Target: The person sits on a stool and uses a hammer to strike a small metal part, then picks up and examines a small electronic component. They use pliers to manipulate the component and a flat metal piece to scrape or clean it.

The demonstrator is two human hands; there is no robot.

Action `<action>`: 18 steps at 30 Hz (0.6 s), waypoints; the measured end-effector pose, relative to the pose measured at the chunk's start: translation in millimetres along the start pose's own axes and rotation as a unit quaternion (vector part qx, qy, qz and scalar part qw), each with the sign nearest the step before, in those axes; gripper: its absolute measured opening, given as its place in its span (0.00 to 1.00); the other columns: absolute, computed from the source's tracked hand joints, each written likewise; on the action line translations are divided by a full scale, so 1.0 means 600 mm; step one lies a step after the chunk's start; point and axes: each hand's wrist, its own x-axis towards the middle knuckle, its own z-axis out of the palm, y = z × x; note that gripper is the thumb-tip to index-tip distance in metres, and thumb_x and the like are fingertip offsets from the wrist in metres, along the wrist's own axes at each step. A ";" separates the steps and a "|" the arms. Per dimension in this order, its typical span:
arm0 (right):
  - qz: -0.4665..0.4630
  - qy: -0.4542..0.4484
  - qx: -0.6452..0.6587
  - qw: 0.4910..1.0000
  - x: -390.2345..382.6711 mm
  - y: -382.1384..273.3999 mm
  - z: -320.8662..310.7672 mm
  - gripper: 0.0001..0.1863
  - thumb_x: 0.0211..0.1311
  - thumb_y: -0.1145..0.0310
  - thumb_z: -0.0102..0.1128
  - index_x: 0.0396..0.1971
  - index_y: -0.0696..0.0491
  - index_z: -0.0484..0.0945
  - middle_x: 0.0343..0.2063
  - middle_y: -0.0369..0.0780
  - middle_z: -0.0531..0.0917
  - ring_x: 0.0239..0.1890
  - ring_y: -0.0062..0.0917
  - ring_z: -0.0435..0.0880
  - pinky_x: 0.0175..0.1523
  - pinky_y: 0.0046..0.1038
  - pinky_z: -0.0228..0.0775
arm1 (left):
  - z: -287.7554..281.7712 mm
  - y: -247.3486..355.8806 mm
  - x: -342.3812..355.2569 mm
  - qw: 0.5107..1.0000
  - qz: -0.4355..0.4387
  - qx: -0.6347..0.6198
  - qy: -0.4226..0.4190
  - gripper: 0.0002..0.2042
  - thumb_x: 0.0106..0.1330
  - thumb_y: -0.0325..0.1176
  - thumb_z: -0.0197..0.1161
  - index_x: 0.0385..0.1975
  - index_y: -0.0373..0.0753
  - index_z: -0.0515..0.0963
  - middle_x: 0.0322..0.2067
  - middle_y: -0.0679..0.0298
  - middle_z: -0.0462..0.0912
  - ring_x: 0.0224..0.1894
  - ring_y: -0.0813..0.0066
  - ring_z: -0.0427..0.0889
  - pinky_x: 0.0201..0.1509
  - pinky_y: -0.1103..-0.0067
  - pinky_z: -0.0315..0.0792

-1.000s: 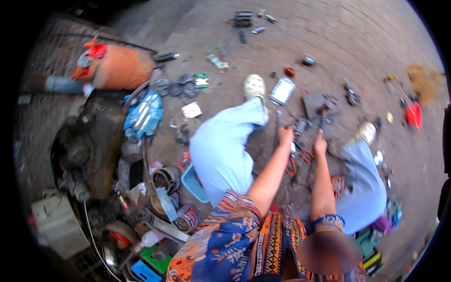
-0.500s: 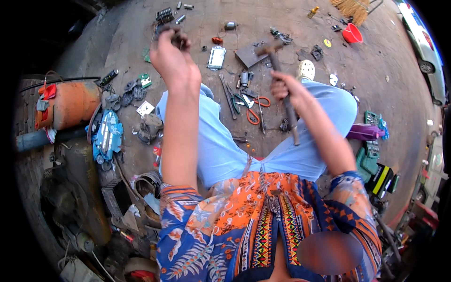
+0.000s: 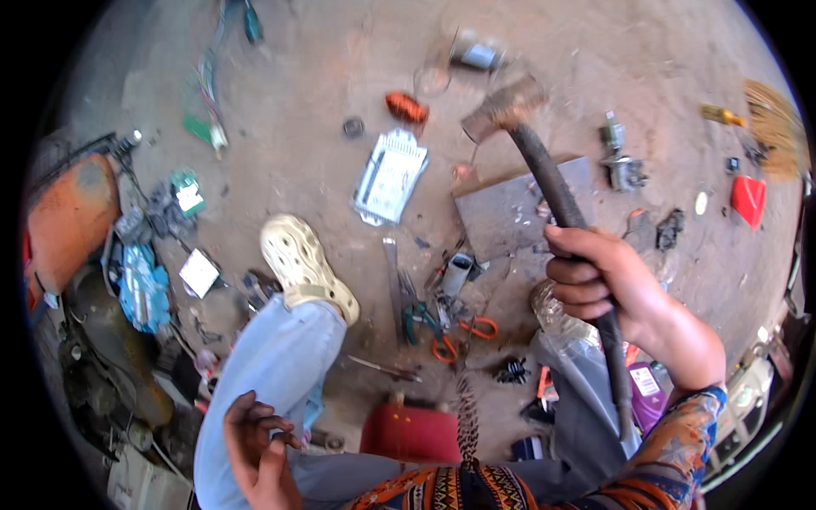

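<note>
Dusty concrete floor [image 3: 323, 102] strewn with parts. Hammer [image 3: 552, 183] raised above grey metal plate [image 3: 510, 212], handle gripped in closed right hand [image 3: 608, 285]. Left hand [image 3: 259, 446] loosely curled, empty, over light-blue trouser knee [image 3: 272, 374]. Orange-handled pliers [image 3: 455, 336] and cream clog [image 3: 302, 263] nearby.

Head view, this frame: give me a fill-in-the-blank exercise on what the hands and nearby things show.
1. The right hand grips the dark handle of a ____, its head raised above the grey metal plate.
2. The left hand rests by the knee and holds ____.
3. The cream perforated clog is worn on the person's ____ foot.
4. The pliers on the ground have handles coloured ____.

Missing words: hammer; nothing; left; orange
</note>
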 end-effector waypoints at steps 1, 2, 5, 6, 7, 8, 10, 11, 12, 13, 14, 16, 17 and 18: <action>0.026 -0.007 -0.008 1.000 0.012 -0.012 -0.003 0.17 0.63 0.62 0.50 0.16 0.45 0.58 0.10 0.24 0.56 0.10 0.07 0.52 0.13 0.13 0.39 | 0.014 0.013 0.008 1.000 -0.003 0.014 0.004 0.32 0.52 0.34 0.60 0.58 0.33 0.56 0.44 0.61 0.66 0.40 0.74 0.69 0.39 0.81 0.65; 0.024 -0.021 -0.018 0.999 0.026 -0.022 -0.010 0.17 0.63 0.62 0.50 0.16 0.46 0.58 0.10 0.24 0.56 0.10 0.07 0.52 0.12 0.13 0.39 | 0.033 0.029 0.016 0.999 -0.030 0.021 -0.014 0.32 0.52 0.34 0.60 0.58 0.33 0.56 0.44 0.61 0.66 0.41 0.74 0.69 0.39 0.81 0.65; 0.057 -0.026 -0.043 0.997 0.036 -0.042 0.028 0.16 0.63 0.62 0.50 0.18 0.47 0.58 0.10 0.24 0.56 0.09 0.08 0.51 0.11 0.14 0.40 | 0.035 0.080 0.023 0.989 -0.095 -0.023 -0.108 0.30 0.54 0.33 0.60 0.56 0.33 0.58 0.46 0.60 0.66 0.43 0.74 0.68 0.41 0.80 0.66; 0.077 -0.016 -0.037 0.996 0.028 -0.042 0.051 0.16 0.63 0.62 0.50 0.18 0.46 0.58 0.10 0.24 0.56 0.09 0.08 0.51 0.11 0.14 0.41 | 0.022 0.093 0.016 0.983 -0.104 -0.047 -0.144 0.28 0.55 0.32 0.59 0.56 0.33 0.58 0.47 0.60 0.66 0.43 0.74 0.68 0.42 0.80 0.66; 0.095 -0.021 -0.022 0.995 0.019 -0.041 0.069 0.16 0.63 0.63 0.51 0.18 0.46 0.58 0.10 0.25 0.56 0.10 0.09 0.52 0.12 0.15 0.41 | 0.007 0.103 0.008 0.975 -0.109 -0.073 -0.179 0.27 0.56 0.30 0.58 0.55 0.34 0.59 0.47 0.59 0.65 0.44 0.74 0.68 0.43 0.80 0.66; 0.101 -0.010 -0.014 0.995 -0.001 -0.033 0.079 0.15 0.62 0.63 0.51 0.18 0.46 0.58 0.10 0.25 0.56 0.10 0.09 0.52 0.12 0.15 0.41 | -0.003 0.117 -0.003 0.966 -0.105 -0.081 -0.221 0.24 0.57 0.26 0.56 0.54 0.34 0.60 0.47 0.60 0.65 0.43 0.73 0.70 0.45 0.79 0.67; 0.129 0.038 -0.038 0.990 -0.046 -0.009 0.122 0.15 0.61 0.63 0.52 0.18 0.46 0.58 0.10 0.25 0.55 0.10 0.10 0.52 0.13 0.16 0.41 | -0.019 0.115 -0.039 0.950 -0.111 -0.115 -0.266 0.20 0.59 0.24 0.55 0.52 0.35 0.62 0.46 0.61 0.67 0.43 0.75 0.71 0.47 0.80 0.67; 0.145 0.076 -0.048 0.985 -0.078 0.001 0.146 0.15 0.60 0.63 0.52 0.18 0.46 0.58 0.10 0.26 0.55 0.10 0.10 0.52 0.13 0.16 0.41 | -0.022 0.122 -0.054 0.943 -0.121 -0.124 -0.282 0.18 0.60 0.25 0.55 0.51 0.35 0.64 0.45 0.63 0.69 0.42 0.77 0.71 0.46 0.81 0.67; 0.180 0.102 -0.035 0.978 -0.108 0.019 0.168 0.15 0.60 0.63 0.52 0.17 0.46 0.58 0.10 0.26 0.55 0.10 0.10 0.52 0.13 0.16 0.41 | -0.027 0.116 -0.062 0.939 -0.111 -0.112 -0.306 0.16 0.60 0.26 0.56 0.48 0.36 0.67 0.42 0.64 0.71 0.40 0.78 0.72 0.44 0.82 0.68; 0.217 0.134 -0.019 0.967 -0.149 0.032 0.182 0.15 0.59 0.63 0.52 0.17 0.46 0.58 0.10 0.27 0.55 0.10 0.11 0.52 0.13 0.16 0.42 | -0.025 0.114 -0.071 0.932 -0.106 -0.098 -0.332 0.13 0.60 0.27 0.57 0.45 0.36 0.70 0.39 0.66 0.74 0.39 0.80 0.72 0.42 0.83 0.68; 0.258 0.144 -0.006 0.955 -0.195 0.041 0.199 0.16 0.60 0.62 0.52 0.16 0.46 0.58 0.09 0.26 0.55 0.09 0.11 0.52 0.13 0.16 0.42 | -0.022 0.108 -0.081 0.926 -0.149 -0.126 -0.323 0.11 0.60 0.28 0.57 0.42 0.36 0.72 0.37 0.67 0.75 0.37 0.80 0.73 0.40 0.82 0.69; 0.334 0.172 -0.023 0.926 -0.298 0.057 0.246 0.17 0.60 0.61 0.51 0.15 0.45 0.58 0.08 0.25 0.54 0.08 0.10 0.52 0.12 0.15 0.42 | -0.022 0.074 -0.082 0.923 -0.179 -0.123 -0.316 0.11 0.59 0.31 0.58 0.41 0.35 0.73 0.36 0.64 0.76 0.38 0.80 0.73 0.40 0.82 0.69; 0.365 0.194 -0.040 0.910 -0.360 0.063 0.275 0.17 0.61 0.61 0.51 0.14 0.45 0.59 0.08 0.25 0.54 0.08 0.10 0.52 0.12 0.14 0.42 | -0.020 0.060 -0.073 0.927 -0.167 -0.086 -0.325 0.14 0.59 0.32 0.58 0.43 0.34 0.73 0.38 0.62 0.76 0.42 0.80 0.73 0.43 0.83 0.68; 0.384 0.190 -0.040 0.903 -0.430 0.069 0.311 0.18 0.61 0.61 0.50 0.14 0.45 0.58 0.07 0.25 0.55 0.08 0.10 0.52 0.12 0.14 0.42 | -0.026 0.037 -0.092 0.971 -0.046 -0.078 -0.219 0.11 0.59 0.32 0.58 0.39 0.35 0.73 0.33 0.63 0.76 0.36 0.79 0.73 0.38 0.81 0.68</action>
